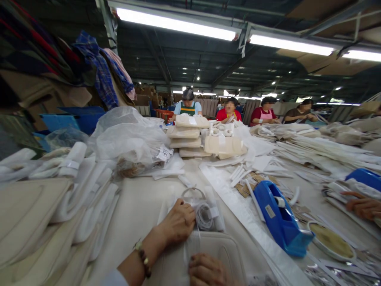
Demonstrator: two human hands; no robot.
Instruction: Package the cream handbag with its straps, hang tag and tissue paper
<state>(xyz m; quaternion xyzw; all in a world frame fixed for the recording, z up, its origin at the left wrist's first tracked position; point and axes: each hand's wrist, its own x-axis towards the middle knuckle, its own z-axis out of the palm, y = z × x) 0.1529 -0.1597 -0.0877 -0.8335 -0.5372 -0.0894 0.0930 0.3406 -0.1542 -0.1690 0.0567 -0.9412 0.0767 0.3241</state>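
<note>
My left hand (177,223), a bead bracelet on its wrist, rests with curled fingers on a small clear plastic bag (205,212) holding a coiled pale cord. The bag lies on a cream padded piece (220,254) in front of me. My right hand (208,272) sits at the bottom edge with fingers bent, pressing on the same cream piece just below the bag. Whether it pinches anything is hidden.
A blue tape dispenser (279,220) stands to the right, beside a shallow dish (331,240). Another person's hand (363,206) reaches in at far right. Stacks of cream pieces (190,137), a big plastic bag (127,137) and white rolled parts (73,159) crowd the table. Several workers sit across.
</note>
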